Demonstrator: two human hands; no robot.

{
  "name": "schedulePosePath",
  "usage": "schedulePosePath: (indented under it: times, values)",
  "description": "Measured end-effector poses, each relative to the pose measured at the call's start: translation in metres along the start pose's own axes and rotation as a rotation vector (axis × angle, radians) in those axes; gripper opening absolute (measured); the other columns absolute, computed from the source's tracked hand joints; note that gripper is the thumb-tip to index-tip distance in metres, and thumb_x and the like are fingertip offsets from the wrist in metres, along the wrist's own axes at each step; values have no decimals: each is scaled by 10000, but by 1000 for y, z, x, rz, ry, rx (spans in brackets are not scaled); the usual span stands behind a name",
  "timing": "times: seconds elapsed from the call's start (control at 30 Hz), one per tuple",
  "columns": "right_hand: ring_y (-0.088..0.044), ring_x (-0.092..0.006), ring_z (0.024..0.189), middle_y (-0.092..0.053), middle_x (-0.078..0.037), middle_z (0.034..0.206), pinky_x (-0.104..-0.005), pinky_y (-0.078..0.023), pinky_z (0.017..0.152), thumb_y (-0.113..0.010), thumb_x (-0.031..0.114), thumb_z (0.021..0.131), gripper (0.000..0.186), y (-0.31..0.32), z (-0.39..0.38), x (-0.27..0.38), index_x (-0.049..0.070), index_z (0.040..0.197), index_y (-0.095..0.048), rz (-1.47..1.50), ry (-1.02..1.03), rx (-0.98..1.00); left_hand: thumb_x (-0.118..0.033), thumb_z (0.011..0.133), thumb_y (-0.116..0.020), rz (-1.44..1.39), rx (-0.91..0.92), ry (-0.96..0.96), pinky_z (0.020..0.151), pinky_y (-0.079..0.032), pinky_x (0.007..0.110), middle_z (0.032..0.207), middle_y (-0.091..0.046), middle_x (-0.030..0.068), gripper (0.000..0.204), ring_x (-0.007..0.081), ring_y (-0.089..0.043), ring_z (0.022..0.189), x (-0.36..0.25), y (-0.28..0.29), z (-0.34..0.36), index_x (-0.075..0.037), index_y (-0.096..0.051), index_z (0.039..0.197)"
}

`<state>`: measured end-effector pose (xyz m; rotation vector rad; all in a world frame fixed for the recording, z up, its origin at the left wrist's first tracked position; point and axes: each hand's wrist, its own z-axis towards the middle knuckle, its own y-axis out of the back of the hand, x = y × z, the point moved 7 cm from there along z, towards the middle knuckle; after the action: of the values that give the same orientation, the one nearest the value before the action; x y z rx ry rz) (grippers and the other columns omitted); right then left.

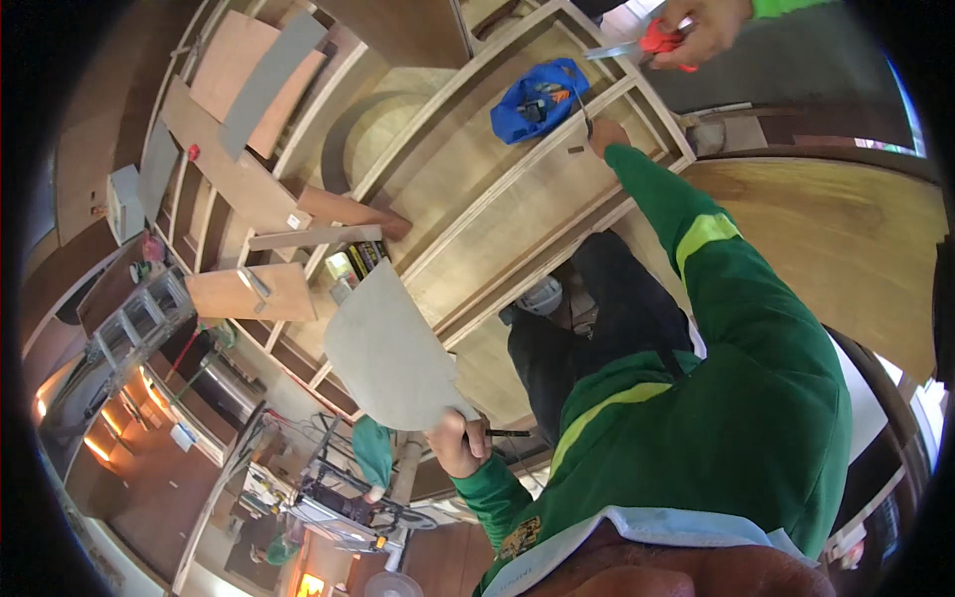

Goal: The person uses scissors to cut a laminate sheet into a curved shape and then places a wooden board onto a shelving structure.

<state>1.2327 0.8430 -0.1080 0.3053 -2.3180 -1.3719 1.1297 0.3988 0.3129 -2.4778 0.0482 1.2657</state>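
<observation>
My left hand (460, 443) is closed at the lower corner of a thin pale-grey sheet (390, 348) with one rounded side. A dark, pen-like stick (509, 433) juts out of the same fist. Stretched far forward, my right hand (609, 136) is closed around a thin tool (584, 107) with a slim shaft; its exact kind is unclear. The tool reaches to the rim of a blue cloth bag (527, 117), which has small dark and orange items inside. Beyond it, another person's hand (708, 25) holds red-handled scissors (659, 40) with the blades pointing left.
An open wooden frame (468, 189) with long ribs lies before me. On it rest brown boards (239, 169), grey strips (274, 80) and a dark-and-yellow box (366, 257). A ladder (139, 318) stands at the left. A plywood panel (826, 214) lies at right.
</observation>
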Motion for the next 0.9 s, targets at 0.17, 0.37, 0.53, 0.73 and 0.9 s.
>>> schedulePosePath:
  times: [0.17,0.37,0.53,0.73,0.9]
  values:
    - [-692,-384,887,-697,-226,948,-501,-558,751,-470,160,950,275,-49,51,13,25,968,-709,-158,276,4,-228,838,-751,39,-54,76,310,-287,217,642,-580,81,288,94,-399,327,46,15,9,-1,-575,852]
    - [-715,-328,919,-724,-142,994,-452,-586,758,-524,139,923,238,-62,71,34,52,1024,-722,-463,364,203,-219,926,-638,120,21,110,354,-301,235,457,-495,10,197,85,-340,291,59,20,18,-74,-578,807]
    - [-718,-314,919,-717,-185,995,-447,-592,754,-539,141,906,219,-61,73,25,55,978,-727,-500,361,195,-171,893,-658,37,162,146,331,-310,241,412,-426,-3,172,89,-358,289,52,3,20,-41,-559,837]
    - [-665,-360,861,-656,-200,946,-464,-542,756,-558,127,881,255,4,-25,3,23,1095,-650,-75,356,210,-104,802,-712,2,125,201,312,-310,220,625,-566,76,206,108,-387,321,47,13,4,-6,-555,895]
    - [-508,-328,1204,-536,-168,1290,-485,-434,963,-573,229,914,373,256,-191,73,37,1233,-558,-12,492,-336,-86,833,-676,-59,152,130,340,-318,212,679,-545,52,227,95,-370,352,20,5,-3,-6,-556,1009]
